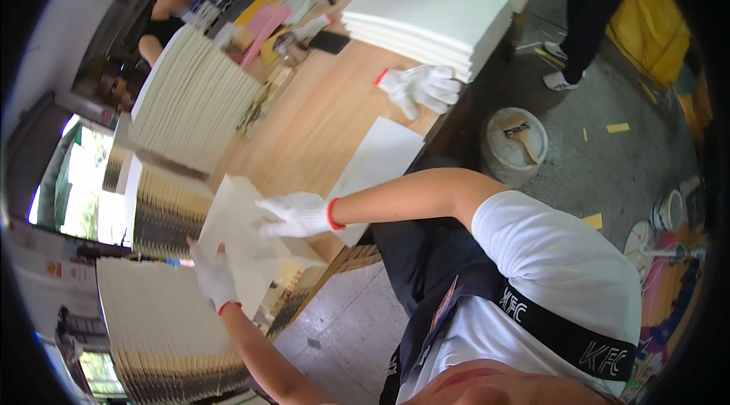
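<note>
My right hand (295, 215), in a white knit glove with a red cuff, lies open on a white sheet-like piece (245, 216) at the table's near left end. Its fingers are spread over the surface. My left hand (212, 276), in a similar glove with bare fingertips showing, rests along the piece's left edge. Its thumb and a finger stand apart, and its other fingers are partly hidden. Below the piece, a patterned side face (284, 289) shows at the table edge. Another flat white sheet (378, 159) lies just right of my right hand.
Tall stacks of pale boards (194, 97) and layered pieces (163, 314) stand on the left. Farther along the wooden table (315, 97) are a loose glove (422, 89), a thick white stack (430, 13) and a phone (329, 42). A bucket (514, 142) stands on the floor. Two other people are nearby.
</note>
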Motion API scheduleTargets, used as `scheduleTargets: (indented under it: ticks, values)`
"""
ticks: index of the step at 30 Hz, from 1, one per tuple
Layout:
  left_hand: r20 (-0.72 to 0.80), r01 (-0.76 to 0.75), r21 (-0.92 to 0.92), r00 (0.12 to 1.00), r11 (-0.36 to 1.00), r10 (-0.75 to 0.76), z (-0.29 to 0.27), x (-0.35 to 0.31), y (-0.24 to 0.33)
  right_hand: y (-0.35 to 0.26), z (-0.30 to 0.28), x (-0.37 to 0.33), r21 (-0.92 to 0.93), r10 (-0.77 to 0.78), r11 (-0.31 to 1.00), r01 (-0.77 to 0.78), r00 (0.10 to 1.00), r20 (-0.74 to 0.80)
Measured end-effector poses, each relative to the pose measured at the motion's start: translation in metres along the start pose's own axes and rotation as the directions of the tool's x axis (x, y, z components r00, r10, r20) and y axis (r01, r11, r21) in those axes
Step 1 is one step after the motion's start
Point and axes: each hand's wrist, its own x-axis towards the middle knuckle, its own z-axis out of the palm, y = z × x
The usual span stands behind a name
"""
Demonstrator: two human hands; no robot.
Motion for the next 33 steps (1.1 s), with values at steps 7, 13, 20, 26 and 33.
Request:
scheduleTargets:
  ticks: [7, 13, 20, 26, 33]
  values:
    - [0.036, -0.814, -0.190, 0.554, 0.549, 0.832, 0.159, -0.031, 0.263, 0.013, -0.115, -0.152, -0.109, 0.131, 0.988, -0.107, 0.961, 0.245]
    - [0.151, -0.908, -0.089, 0.393, 0.409, 0.907, 0.255, -0.051, 0.377, 0.039, -0.169, -0.233, -0.098, 0.238, 0.968, -0.229, 0.968, 0.083]
    - [0.129, -0.898, -0.170, 0.388, 0.405, 0.913, 0.280, -0.036, 0.378, 0.061, -0.213, -0.278, -0.060, 0.341, 0.939, -0.338, 0.939, 0.045]
    - [0.221, -0.940, -0.051, 0.317, 0.336, 0.922, 0.264, -0.026, 0.400, 0.067, -0.234, -0.282, -0.005, 0.364, 0.931, -0.364, 0.931, 0.011]
    - [0.395, -0.834, -0.034, 0.496, 0.551, 0.774, 0.256, -0.007, 0.429, 0.079, -0.280, -0.268, -0.212, 0.015, 0.969, -0.130, 0.881, -0.473]
